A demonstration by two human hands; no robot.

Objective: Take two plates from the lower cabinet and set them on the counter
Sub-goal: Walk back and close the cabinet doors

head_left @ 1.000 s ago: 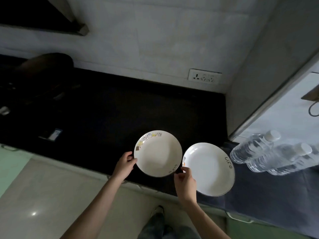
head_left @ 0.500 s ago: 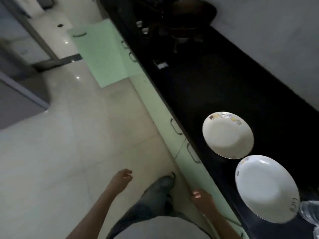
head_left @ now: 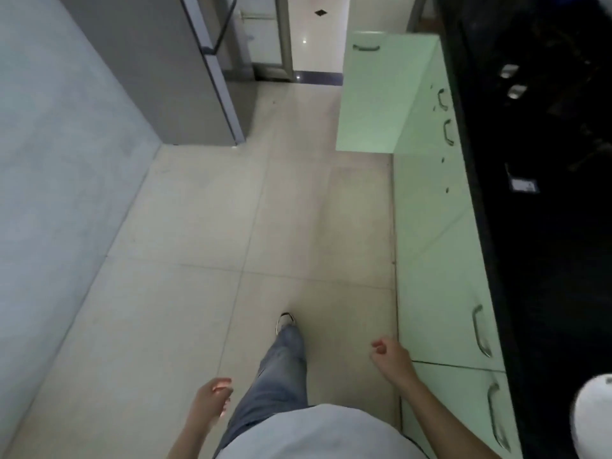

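One white plate [head_left: 592, 415] shows only as a partial rim at the lower right edge, lying on the black counter [head_left: 546, 260]. The second plate is out of view. My left hand [head_left: 212, 404] hangs low over the floor tiles, empty, fingers loosely curled. My right hand [head_left: 390, 357] is also empty and loosely curled, beside the pale green lower cabinet fronts [head_left: 440, 260], not touching them. Both hands are well away from the plate.
A pale green cabinet door [head_left: 374, 94] stands open into the aisle ahead. A grey refrigerator [head_left: 185, 71] stands at the upper left, with a grey wall [head_left: 49, 160] along the left. My leg and shoe [head_left: 284, 342] step forward on beige floor tiles.
My hands let go of both plates on the counter and dropped to my sides. The view has swung left along the aisle, so the plates have slid almost out of sight.
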